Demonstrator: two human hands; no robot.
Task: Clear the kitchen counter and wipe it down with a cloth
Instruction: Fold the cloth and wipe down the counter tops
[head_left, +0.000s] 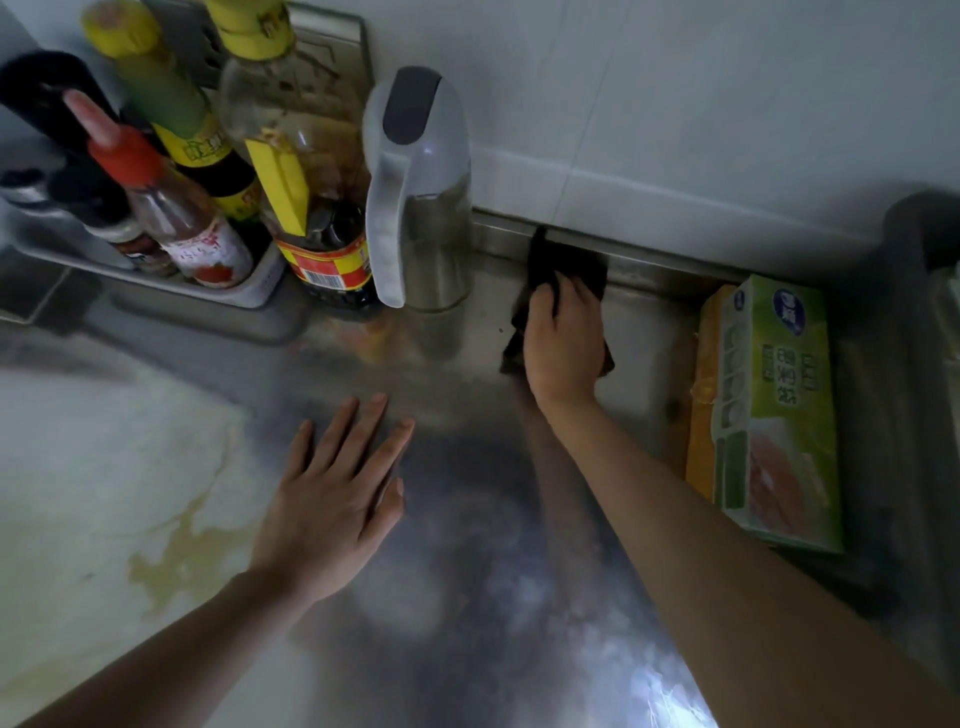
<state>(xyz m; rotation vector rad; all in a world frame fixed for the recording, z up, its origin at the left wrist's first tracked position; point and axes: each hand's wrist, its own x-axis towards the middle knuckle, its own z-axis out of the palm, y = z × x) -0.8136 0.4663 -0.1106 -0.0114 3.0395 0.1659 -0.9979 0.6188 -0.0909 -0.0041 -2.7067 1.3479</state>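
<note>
The steel counter (467, 597) fills the lower view and reflects light. My right hand (563, 345) grips a black cloth (569, 262) and holds it against the counter near the back wall, fingers curled over its top. Flat on the counter lies my left hand (337, 493), fingers straight and spread, holding nothing. The cloth sits between a steel kettle (421, 208) on the left and a green box (774, 410) on the right.
A tray (156, 283) at the back left holds several sauce bottles; a large oil bottle (306, 182) stands beside it. A yellowish stained patch (171, 551) spreads at the left. A dark object (924, 234) stands at the far right.
</note>
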